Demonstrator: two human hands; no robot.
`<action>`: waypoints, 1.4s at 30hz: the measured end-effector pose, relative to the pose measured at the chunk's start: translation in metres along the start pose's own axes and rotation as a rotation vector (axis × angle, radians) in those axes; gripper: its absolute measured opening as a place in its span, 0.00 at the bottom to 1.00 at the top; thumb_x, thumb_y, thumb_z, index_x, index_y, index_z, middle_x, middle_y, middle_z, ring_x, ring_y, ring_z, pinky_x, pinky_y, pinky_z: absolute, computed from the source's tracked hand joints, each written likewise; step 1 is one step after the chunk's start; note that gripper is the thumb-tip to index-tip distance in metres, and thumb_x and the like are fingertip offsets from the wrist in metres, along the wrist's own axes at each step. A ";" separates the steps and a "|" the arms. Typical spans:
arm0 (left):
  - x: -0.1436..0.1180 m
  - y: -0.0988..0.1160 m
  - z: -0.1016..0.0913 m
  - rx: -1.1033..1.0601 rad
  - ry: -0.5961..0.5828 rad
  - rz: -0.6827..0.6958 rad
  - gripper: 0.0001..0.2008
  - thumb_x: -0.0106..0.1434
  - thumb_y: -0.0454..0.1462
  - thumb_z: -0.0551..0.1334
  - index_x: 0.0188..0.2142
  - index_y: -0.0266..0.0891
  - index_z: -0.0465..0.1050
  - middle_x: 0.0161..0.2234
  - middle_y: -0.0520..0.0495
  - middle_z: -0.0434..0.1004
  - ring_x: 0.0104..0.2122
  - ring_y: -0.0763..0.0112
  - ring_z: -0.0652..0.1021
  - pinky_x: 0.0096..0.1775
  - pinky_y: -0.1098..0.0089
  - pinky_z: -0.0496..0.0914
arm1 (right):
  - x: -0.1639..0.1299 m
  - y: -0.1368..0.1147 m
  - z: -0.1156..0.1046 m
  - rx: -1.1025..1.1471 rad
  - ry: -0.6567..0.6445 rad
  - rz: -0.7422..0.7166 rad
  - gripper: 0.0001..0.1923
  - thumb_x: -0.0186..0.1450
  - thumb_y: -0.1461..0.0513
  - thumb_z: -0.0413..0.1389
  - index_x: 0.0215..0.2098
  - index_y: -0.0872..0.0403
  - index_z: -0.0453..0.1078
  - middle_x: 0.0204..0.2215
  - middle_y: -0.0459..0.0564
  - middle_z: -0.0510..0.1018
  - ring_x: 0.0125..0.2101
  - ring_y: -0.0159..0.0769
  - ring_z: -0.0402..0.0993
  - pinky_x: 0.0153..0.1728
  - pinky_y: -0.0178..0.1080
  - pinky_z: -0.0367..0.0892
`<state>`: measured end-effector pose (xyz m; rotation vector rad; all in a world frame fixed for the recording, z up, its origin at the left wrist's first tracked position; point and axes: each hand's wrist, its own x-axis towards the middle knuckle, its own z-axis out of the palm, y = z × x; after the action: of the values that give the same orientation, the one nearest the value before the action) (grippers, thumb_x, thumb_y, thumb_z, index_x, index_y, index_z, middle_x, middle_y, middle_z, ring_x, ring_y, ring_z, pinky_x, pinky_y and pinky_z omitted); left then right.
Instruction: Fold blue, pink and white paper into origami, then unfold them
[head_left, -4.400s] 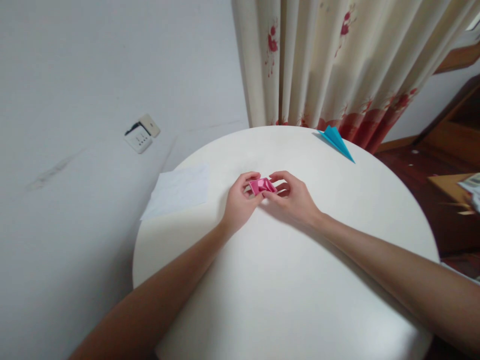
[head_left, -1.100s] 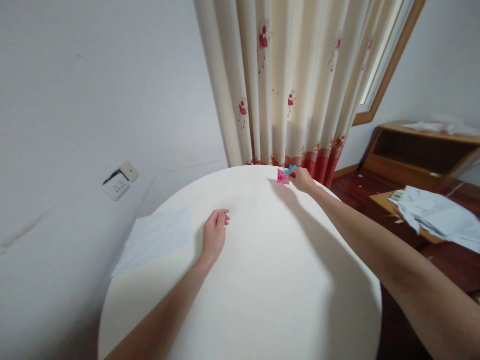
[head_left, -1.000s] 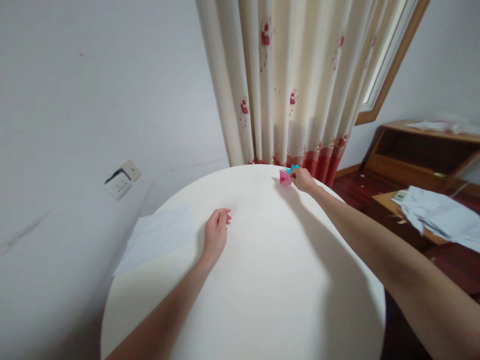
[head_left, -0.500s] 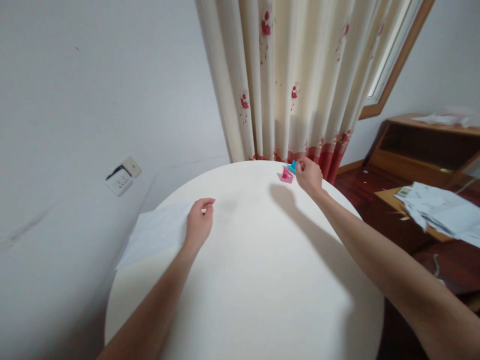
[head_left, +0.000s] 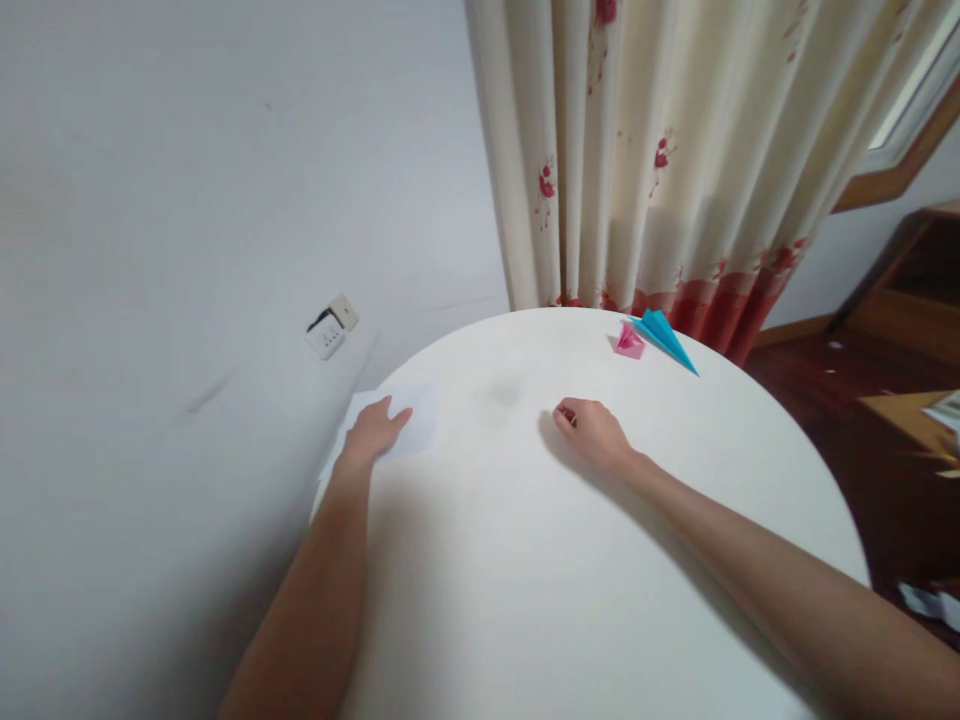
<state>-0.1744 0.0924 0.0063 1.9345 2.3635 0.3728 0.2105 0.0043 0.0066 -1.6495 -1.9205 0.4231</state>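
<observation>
My left hand is over white paper at the table's left edge, thumb and fingers apart. Whether it presses on the sheet I cannot tell. My right hand hovers near the middle of the round white table, its fingers curled in and nothing seen in them. Beyond it, at the far right edge, lies a blue paper airplane. A small pink folded paper piece sits just left of the airplane.
A white wall with a socket runs along the left. Behind the table hangs a cream curtain with red flowers. A wooden cabinet and a low wooden surface stand on the right.
My right hand has let go of the blue paper airplane and come back toward the table's middle. My left hand has moved onto the white paper, its fingers spreading. The view has turned left.
</observation>
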 end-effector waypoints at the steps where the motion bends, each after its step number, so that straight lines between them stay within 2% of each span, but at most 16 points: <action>1: -0.001 0.000 0.001 -0.006 -0.015 -0.040 0.30 0.67 0.48 0.50 0.63 0.34 0.60 0.65 0.30 0.58 0.64 0.42 0.61 0.59 0.39 0.57 | 0.000 0.005 0.002 0.029 -0.001 -0.001 0.14 0.67 0.59 0.48 0.33 0.53 0.75 0.31 0.53 0.81 0.29 0.37 0.74 0.29 0.35 0.58; 3: -0.003 0.004 0.006 -0.002 -0.026 -0.077 0.32 0.69 0.51 0.44 0.65 0.37 0.58 0.68 0.31 0.52 0.67 0.39 0.54 0.58 0.32 0.51 | 0.001 0.013 0.004 0.067 0.004 -0.013 0.15 0.68 0.57 0.48 0.33 0.53 0.75 0.30 0.53 0.81 0.29 0.37 0.74 0.30 0.36 0.59; 4: -0.005 0.008 0.009 0.000 -0.038 -0.082 0.32 0.68 0.52 0.45 0.65 0.39 0.58 0.68 0.33 0.50 0.67 0.39 0.52 0.58 0.31 0.49 | 0.001 0.016 0.005 0.082 0.010 -0.019 0.16 0.68 0.57 0.48 0.33 0.53 0.75 0.30 0.53 0.81 0.29 0.37 0.74 0.31 0.36 0.60; 8: -0.019 0.039 0.026 -0.013 -0.079 -0.009 0.32 0.67 0.54 0.47 0.65 0.45 0.59 0.70 0.40 0.47 0.68 0.42 0.49 0.62 0.36 0.46 | 0.004 0.020 0.006 0.101 -0.006 -0.035 0.15 0.68 0.57 0.48 0.32 0.52 0.75 0.28 0.52 0.80 0.29 0.38 0.74 0.31 0.37 0.60; 10: -0.036 0.067 0.037 -0.036 -0.112 0.076 0.30 0.68 0.54 0.47 0.65 0.48 0.60 0.70 0.43 0.48 0.69 0.46 0.49 0.63 0.40 0.45 | 0.004 0.019 0.006 0.109 -0.017 -0.041 0.14 0.67 0.57 0.49 0.33 0.52 0.75 0.30 0.52 0.80 0.29 0.38 0.73 0.31 0.37 0.60; 13: -0.072 0.117 0.051 -0.213 -0.163 0.262 0.28 0.70 0.50 0.47 0.64 0.42 0.61 0.69 0.39 0.49 0.69 0.47 0.47 0.64 0.41 0.44 | 0.003 0.018 0.003 0.128 -0.025 -0.041 0.12 0.67 0.59 0.49 0.36 0.52 0.75 0.33 0.52 0.81 0.30 0.37 0.74 0.31 0.37 0.61; 15: -0.096 0.142 0.052 -0.375 -0.202 0.400 0.28 0.68 0.46 0.51 0.64 0.35 0.62 0.68 0.34 0.52 0.68 0.51 0.51 0.65 0.48 0.50 | 0.002 0.017 0.001 0.113 -0.031 -0.043 0.11 0.66 0.60 0.50 0.38 0.52 0.74 0.34 0.52 0.81 0.31 0.37 0.74 0.32 0.37 0.61; 17: -0.108 0.153 0.044 -0.551 -0.182 0.508 0.27 0.67 0.41 0.54 0.64 0.36 0.61 0.66 0.36 0.58 0.66 0.57 0.60 0.65 0.54 0.55 | 0.001 0.016 -0.001 0.068 -0.036 -0.054 0.10 0.66 0.61 0.50 0.39 0.53 0.74 0.34 0.53 0.81 0.32 0.38 0.74 0.33 0.37 0.61; 19: -0.105 0.151 0.031 -0.659 -0.106 0.576 0.24 0.66 0.37 0.53 0.62 0.39 0.65 0.62 0.40 0.66 0.62 0.61 0.67 0.63 0.57 0.59 | 0.001 0.015 -0.001 0.017 -0.049 -0.063 0.10 0.65 0.62 0.51 0.39 0.53 0.74 0.35 0.54 0.80 0.33 0.39 0.74 0.34 0.38 0.61; 21: -0.091 0.141 0.019 -0.577 -0.052 0.635 0.19 0.65 0.36 0.55 0.53 0.42 0.74 0.58 0.44 0.73 0.59 0.62 0.71 0.64 0.57 0.59 | 0.000 0.014 0.000 -0.022 -0.049 -0.069 0.10 0.65 0.63 0.51 0.40 0.53 0.74 0.37 0.55 0.80 0.35 0.40 0.74 0.35 0.38 0.62; 23: -0.073 0.127 0.014 -0.502 -0.002 0.626 0.16 0.64 0.36 0.56 0.48 0.41 0.77 0.57 0.44 0.73 0.57 0.62 0.72 0.64 0.56 0.60 | -0.001 0.014 0.003 -0.045 -0.024 -0.089 0.11 0.65 0.64 0.52 0.42 0.54 0.74 0.40 0.56 0.79 0.39 0.43 0.73 0.39 0.39 0.64; 26: -0.053 0.109 0.017 -0.443 0.007 0.593 0.17 0.64 0.39 0.57 0.50 0.39 0.76 0.57 0.41 0.73 0.59 0.61 0.71 0.64 0.56 0.59 | -0.004 0.011 0.009 -0.061 0.016 -0.153 0.13 0.65 0.64 0.51 0.45 0.56 0.74 0.45 0.58 0.76 0.47 0.47 0.70 0.46 0.43 0.65; 29: -0.048 0.100 0.024 -0.375 -0.061 0.589 0.23 0.65 0.44 0.57 0.57 0.37 0.70 0.62 0.40 0.67 0.64 0.60 0.64 0.65 0.58 0.55 | -0.008 0.006 0.015 -0.089 0.025 -0.203 0.15 0.67 0.61 0.51 0.49 0.57 0.73 0.47 0.60 0.75 0.49 0.49 0.68 0.51 0.47 0.65; 31: -0.050 0.097 0.026 -0.305 -0.154 0.600 0.29 0.66 0.47 0.56 0.63 0.37 0.61 0.66 0.41 0.58 0.67 0.60 0.56 0.66 0.57 0.51 | -0.011 0.003 0.019 -0.119 0.008 -0.232 0.19 0.68 0.58 0.51 0.53 0.57 0.71 0.51 0.61 0.73 0.52 0.51 0.66 0.53 0.50 0.64; 36: -0.059 0.099 0.023 -0.091 -0.399 0.656 0.41 0.65 0.54 0.55 0.70 0.39 0.43 0.71 0.39 0.37 0.70 0.56 0.41 0.66 0.50 0.41 | -0.014 0.006 0.028 -0.235 -0.099 -0.277 0.34 0.68 0.48 0.51 0.65 0.60 0.59 0.65 0.66 0.60 0.65 0.57 0.53 0.62 0.57 0.54; 42: -0.080 0.120 0.030 -0.021 -0.387 0.591 0.41 0.66 0.57 0.51 0.70 0.36 0.44 0.70 0.32 0.32 0.69 0.47 0.38 0.65 0.46 0.42 | 0.005 0.035 0.010 -0.264 -0.299 -0.283 0.40 0.66 0.43 0.49 0.68 0.57 0.53 0.69 0.63 0.51 0.68 0.56 0.45 0.64 0.59 0.48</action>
<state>-0.0370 0.0410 -0.0036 2.4010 1.5278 0.0331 0.2317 0.0169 -0.0201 -1.5020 -2.4833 0.3267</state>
